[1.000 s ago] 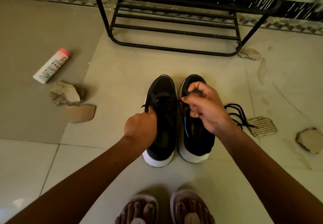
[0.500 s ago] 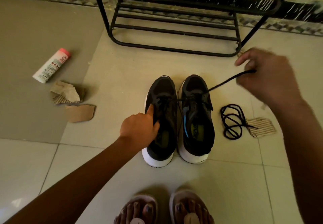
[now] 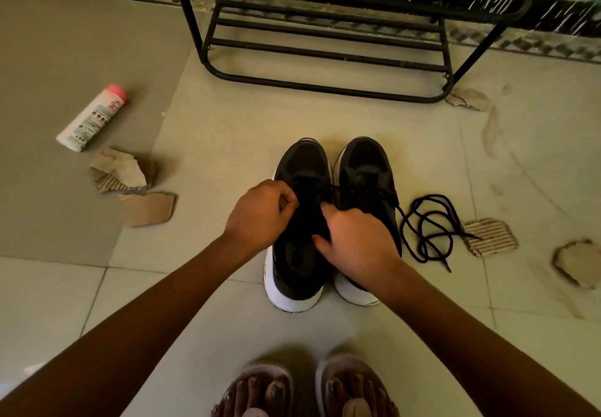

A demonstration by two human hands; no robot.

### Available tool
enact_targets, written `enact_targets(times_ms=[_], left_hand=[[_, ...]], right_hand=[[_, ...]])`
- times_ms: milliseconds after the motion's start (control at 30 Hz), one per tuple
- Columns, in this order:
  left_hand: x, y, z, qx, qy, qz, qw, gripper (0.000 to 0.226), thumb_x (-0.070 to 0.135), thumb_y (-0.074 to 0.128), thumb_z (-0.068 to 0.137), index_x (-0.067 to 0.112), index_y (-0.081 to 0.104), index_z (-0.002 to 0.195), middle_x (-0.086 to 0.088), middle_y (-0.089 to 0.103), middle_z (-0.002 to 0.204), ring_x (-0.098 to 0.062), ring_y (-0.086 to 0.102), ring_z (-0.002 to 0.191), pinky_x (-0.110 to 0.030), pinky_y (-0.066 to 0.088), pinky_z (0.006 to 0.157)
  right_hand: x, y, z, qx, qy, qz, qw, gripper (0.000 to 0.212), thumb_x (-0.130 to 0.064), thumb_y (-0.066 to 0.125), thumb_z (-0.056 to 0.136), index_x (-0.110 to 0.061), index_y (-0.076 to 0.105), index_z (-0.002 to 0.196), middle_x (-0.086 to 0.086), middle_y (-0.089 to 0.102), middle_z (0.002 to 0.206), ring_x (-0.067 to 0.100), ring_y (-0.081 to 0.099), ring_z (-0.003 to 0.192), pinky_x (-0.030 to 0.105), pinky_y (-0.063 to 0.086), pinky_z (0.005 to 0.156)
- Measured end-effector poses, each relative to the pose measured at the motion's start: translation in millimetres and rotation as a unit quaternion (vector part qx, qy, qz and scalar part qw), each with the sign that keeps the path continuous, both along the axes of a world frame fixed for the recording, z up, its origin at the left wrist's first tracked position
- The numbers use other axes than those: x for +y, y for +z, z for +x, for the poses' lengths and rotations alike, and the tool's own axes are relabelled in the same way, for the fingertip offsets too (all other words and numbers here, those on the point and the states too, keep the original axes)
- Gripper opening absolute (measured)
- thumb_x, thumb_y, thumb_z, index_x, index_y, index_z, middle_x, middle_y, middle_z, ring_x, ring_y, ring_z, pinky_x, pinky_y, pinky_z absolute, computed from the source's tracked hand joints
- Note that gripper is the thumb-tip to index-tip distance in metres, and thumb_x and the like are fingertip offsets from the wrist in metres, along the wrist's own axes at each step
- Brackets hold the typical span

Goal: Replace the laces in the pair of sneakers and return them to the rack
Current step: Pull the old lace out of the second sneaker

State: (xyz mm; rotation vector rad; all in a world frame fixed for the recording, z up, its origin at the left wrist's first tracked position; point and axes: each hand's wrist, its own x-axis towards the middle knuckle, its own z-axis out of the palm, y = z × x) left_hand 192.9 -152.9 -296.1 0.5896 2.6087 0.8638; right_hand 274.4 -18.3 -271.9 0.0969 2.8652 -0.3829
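Two black sneakers with white soles stand side by side on the floor, toes toward the rack. My left hand (image 3: pixel 260 213) and my right hand (image 3: pixel 356 238) are both curled over the lacing area of the left sneaker (image 3: pixel 300 163), fingers pinching at its lace or tongue; the exact grip is hidden under the fingers. The right sneaker (image 3: pixel 366 163) has a black lace running off its right side into a loose coil of black lace (image 3: pixel 429 225) on the floor. The black metal shoe rack (image 3: pixel 325 49) stands beyond the sneakers.
A white bottle with a pink cap (image 3: pixel 92 117) lies at the left. Torn cardboard scraps (image 3: pixel 120 171) lie at the left, and more (image 3: pixel 491 236) at the right. My sandalled feet (image 3: pixel 305 390) are at the bottom edge. Brown matting (image 3: pixel 65 42) covers the floor's left side.
My right hand let go of the lace it had pulled out to the right and came back onto the left sneaker. My left hand shifted up onto that sneaker's lacing.
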Motion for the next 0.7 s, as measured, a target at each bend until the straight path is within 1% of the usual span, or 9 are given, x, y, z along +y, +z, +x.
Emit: enact_targets(times_ms=[100, 167, 267, 367, 467, 533, 600, 700], left_hand=[[5, 1, -4, -0.015, -0.021, -0.039, 0.999, 0.018, 0.019, 0.046, 0.094, 0.009, 0.059, 0.102, -0.012, 0.060, 0.104, -0.025, 0.059, 0.091, -0.034, 0.048, 0.082], [8, 1, -4, -0.012, -0.034, -0.060, 0.998, 0.019, 0.018, 0.041, 0.096, 0.006, 0.055, 0.104, -0.014, 0.056, 0.105, -0.027, 0.056, 0.092, -0.032, 0.045, 0.080], [10, 5, -2, -0.017, -0.027, -0.052, 0.998, 0.018, 0.016, 0.037, 0.097, 0.004, 0.049, 0.103, -0.016, 0.053, 0.103, -0.028, 0.054, 0.092, -0.030, 0.040, 0.076], [11, 9, -2, -0.019, -0.011, -0.039, 0.999, 0.020, 0.023, 0.041, 0.097, 0.006, 0.049, 0.103, -0.013, 0.055, 0.101, -0.025, 0.055, 0.089, -0.030, 0.042, 0.075], [12, 9, -3, -0.026, -0.011, -0.071, 0.997, 0.027, 0.036, 0.051, 0.093, 0.010, 0.054, 0.101, -0.007, 0.053, 0.098, -0.023, 0.056, 0.089, -0.027, 0.040, 0.072], [14, 9, -4, -0.035, -0.029, -0.091, 0.995, 0.027, 0.032, 0.048, 0.095, 0.008, 0.057, 0.102, -0.011, 0.055, 0.102, -0.024, 0.057, 0.091, -0.026, 0.039, 0.073], [15, 9, -5, -0.042, -0.035, -0.097, 0.994, 0.026, 0.027, 0.044, 0.097, 0.004, 0.056, 0.105, -0.015, 0.056, 0.106, -0.027, 0.057, 0.094, -0.028, 0.040, 0.075], [14, 14, -6, -0.087, -0.007, -0.058, 0.995, 0.024, 0.023, 0.038, 0.099, 0.003, 0.050, 0.104, -0.015, 0.055, 0.100, -0.028, 0.056, 0.092, -0.029, 0.039, 0.072]], right_hand=[[-2, -5, 2, 0.023, 0.008, 0.009, 1.000, 0.037, -0.035, 0.041, 0.097, -0.016, 0.042, 0.129, 0.006, 0.063, 0.098, 0.025, 0.064, 0.085, 0.028, 0.043, 0.066], [-1, -7, 1, 0.028, 0.009, 0.002, 1.000, 0.035, -0.034, 0.042, 0.097, -0.016, 0.044, 0.127, 0.005, 0.063, 0.096, 0.024, 0.063, 0.083, 0.027, 0.041, 0.063], [0, -10, 0, 0.029, 0.004, -0.015, 0.999, 0.032, -0.033, 0.043, 0.096, -0.018, 0.046, 0.124, 0.004, 0.064, 0.093, 0.024, 0.063, 0.080, 0.027, 0.042, 0.063], [0, -13, -1, 0.028, 0.001, -0.026, 0.999, 0.033, -0.034, 0.043, 0.095, -0.019, 0.047, 0.124, 0.004, 0.064, 0.092, 0.024, 0.063, 0.079, 0.028, 0.046, 0.064], [1, -13, -1, 0.026, -0.003, -0.031, 0.999, 0.035, -0.035, 0.044, 0.095, -0.019, 0.046, 0.125, 0.004, 0.065, 0.094, 0.024, 0.064, 0.080, 0.031, 0.051, 0.070], [1, -13, 0, 0.024, -0.004, -0.033, 0.999, 0.034, -0.035, 0.044, 0.094, -0.019, 0.046, 0.125, 0.004, 0.065, 0.093, 0.023, 0.064, 0.080, 0.030, 0.051, 0.069], [1, -13, 0, 0.024, -0.004, -0.034, 0.999, 0.033, -0.035, 0.044, 0.095, -0.020, 0.047, 0.124, 0.004, 0.064, 0.092, 0.023, 0.064, 0.078, 0.029, 0.049, 0.066], [1, -15, 0, 0.029, -0.007, -0.031, 0.999, 0.031, -0.034, 0.044, 0.095, -0.020, 0.048, 0.122, 0.004, 0.064, 0.089, 0.023, 0.063, 0.076, 0.027, 0.044, 0.062]])
